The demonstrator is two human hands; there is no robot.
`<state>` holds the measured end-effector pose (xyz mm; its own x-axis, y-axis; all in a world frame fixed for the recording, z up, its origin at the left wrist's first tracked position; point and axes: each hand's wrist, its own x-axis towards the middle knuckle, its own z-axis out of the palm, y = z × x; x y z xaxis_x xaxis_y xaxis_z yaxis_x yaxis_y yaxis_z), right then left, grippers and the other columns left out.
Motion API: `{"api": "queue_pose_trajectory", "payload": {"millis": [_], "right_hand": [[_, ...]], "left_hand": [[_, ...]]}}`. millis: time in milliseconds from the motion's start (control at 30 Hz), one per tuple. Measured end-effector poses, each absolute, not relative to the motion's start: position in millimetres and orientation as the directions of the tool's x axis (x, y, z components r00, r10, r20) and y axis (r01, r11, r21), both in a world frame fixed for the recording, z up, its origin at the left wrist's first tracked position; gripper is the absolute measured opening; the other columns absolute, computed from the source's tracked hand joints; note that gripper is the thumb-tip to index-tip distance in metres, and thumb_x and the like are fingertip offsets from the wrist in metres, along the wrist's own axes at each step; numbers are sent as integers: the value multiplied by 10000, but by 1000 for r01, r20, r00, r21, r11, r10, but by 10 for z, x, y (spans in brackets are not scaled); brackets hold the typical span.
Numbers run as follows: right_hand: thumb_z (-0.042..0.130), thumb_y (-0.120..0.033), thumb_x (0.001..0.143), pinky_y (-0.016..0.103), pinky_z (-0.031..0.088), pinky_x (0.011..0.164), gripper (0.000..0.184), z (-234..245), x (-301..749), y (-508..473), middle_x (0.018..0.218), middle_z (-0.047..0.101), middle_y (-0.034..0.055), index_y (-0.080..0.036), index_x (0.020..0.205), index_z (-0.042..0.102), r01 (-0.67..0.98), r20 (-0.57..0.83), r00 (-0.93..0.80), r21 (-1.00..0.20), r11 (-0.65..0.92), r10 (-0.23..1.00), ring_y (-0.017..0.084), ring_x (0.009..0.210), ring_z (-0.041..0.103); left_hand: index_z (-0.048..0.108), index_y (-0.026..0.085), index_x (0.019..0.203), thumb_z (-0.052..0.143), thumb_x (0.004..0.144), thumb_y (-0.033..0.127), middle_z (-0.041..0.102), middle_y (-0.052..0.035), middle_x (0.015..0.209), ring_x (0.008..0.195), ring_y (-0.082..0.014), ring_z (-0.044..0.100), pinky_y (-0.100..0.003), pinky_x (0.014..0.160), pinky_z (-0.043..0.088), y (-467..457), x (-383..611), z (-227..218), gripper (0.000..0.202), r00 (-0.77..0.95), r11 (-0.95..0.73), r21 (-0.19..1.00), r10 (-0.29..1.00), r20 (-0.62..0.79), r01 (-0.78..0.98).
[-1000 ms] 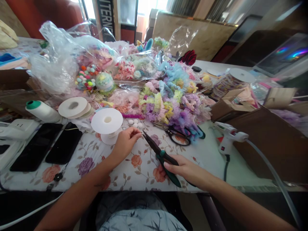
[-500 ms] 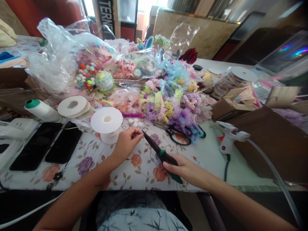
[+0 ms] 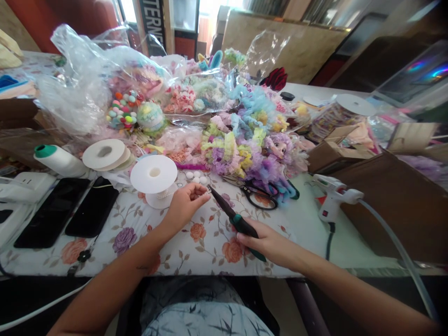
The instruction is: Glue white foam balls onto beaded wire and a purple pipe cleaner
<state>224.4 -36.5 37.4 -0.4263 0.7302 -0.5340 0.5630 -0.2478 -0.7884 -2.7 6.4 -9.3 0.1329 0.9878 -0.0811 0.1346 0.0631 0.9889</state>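
Observation:
Between the thumb and fingers of my left hand [image 3: 187,204] is the end of a small white bead string [image 3: 207,192]. My right hand [image 3: 268,245] is closed around the handles of long-nose pliers [image 3: 224,204], which have dark jaws and green-and-black grips. Their tip is right by the bead string at my left fingertips; whether they touch, I cannot tell. Just behind my left hand, a white spool [image 3: 142,175] stands with some beads on its core. Several white round pieces [image 3: 196,177] lie beyond my fingers. Black-handled scissors [image 3: 259,198] rest on the flowered cloth past the pliers.
A heap of pastel ruffled trims [image 3: 227,149] and plastic bags [image 3: 75,84] fills the back. Two phones [image 3: 52,212] and a thread cone [image 3: 59,161] are at left. A white glue gun [image 3: 329,198] with its cord stands at right, beside a cardboard box [image 3: 395,205].
More of the bead string now shows at my left fingertips. The jaws of the pliers look more closed and their tip sits slightly further right. Both hands stay in nearly the same place.

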Motion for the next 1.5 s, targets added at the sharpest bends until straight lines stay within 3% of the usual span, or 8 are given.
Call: {"api": "queue_pose_trajectory", "payload": {"millis": [100,233,333,600,800,933,1167,1500], "right_hand": [[535,-486,821,308,468,621,299,374,2226,-354,737,583,22,-194,848,473,497,-576,-454,-797,-344,680,171,636,566],[497,-382,852,294,423,582,192,337,2197,-348,630,531,-8,-200,798,472,626,-479,-456,-772,-112,750,161,586,504],[494,-312,847,320,439,660,122,296,2180,-375,752,593,36,-194,814,493,696,-409,-452,-717,27,793,194,700,543],[520,-218,808,327,458,729,68,288,2126,-417,834,648,54,-188,868,535,703,-399,-407,-712,3,821,212,778,578],[554,-479,835,270,416,535,308,258,2215,-312,673,537,-19,-184,911,512,493,-533,-477,-820,-290,699,134,544,500],[584,-618,783,291,462,594,470,284,2274,-322,735,597,27,-161,886,557,445,-590,-461,-800,-403,663,151,605,564],[506,-647,832,335,482,735,507,417,2292,-309,817,660,89,-158,806,638,553,-555,-492,-794,-252,670,224,779,614],[473,-538,863,289,389,627,376,454,2276,-316,716,520,23,-191,720,504,671,-514,-476,-737,-83,713,183,680,492]], "left_hand": [[670,157,921,702,764,437,636,-19,793,707,-145,544,-258,649,410,73,-33,-74,322,242,118,991,961,-132,68],[585,157,603,681,762,539,380,57,506,486,-79,317,-247,492,250,45,-10,-49,425,238,168,981,953,-186,95],[478,167,493,669,768,552,270,70,447,450,-71,212,-268,465,161,12,26,-62,510,174,206,978,963,-208,27],[456,172,469,642,789,533,309,56,450,457,-81,242,-270,470,187,-11,41,-101,517,127,165,986,978,-164,-2],[650,156,701,652,789,463,461,44,555,515,-95,371,-241,489,270,57,-35,-46,319,259,115,982,954,-152,150],[702,148,848,627,812,355,640,-8,700,626,-136,521,-247,576,381,66,-41,-31,223,116,49,974,990,-76,223],[708,164,803,601,822,313,710,-35,787,686,-166,589,-262,638,425,42,-31,-29,185,61,-57,936,997,38,347],[695,156,720,612,799,322,653,-3,652,594,-138,515,-251,571,375,28,-25,-14,202,56,-15,948,998,-3,319]]}}
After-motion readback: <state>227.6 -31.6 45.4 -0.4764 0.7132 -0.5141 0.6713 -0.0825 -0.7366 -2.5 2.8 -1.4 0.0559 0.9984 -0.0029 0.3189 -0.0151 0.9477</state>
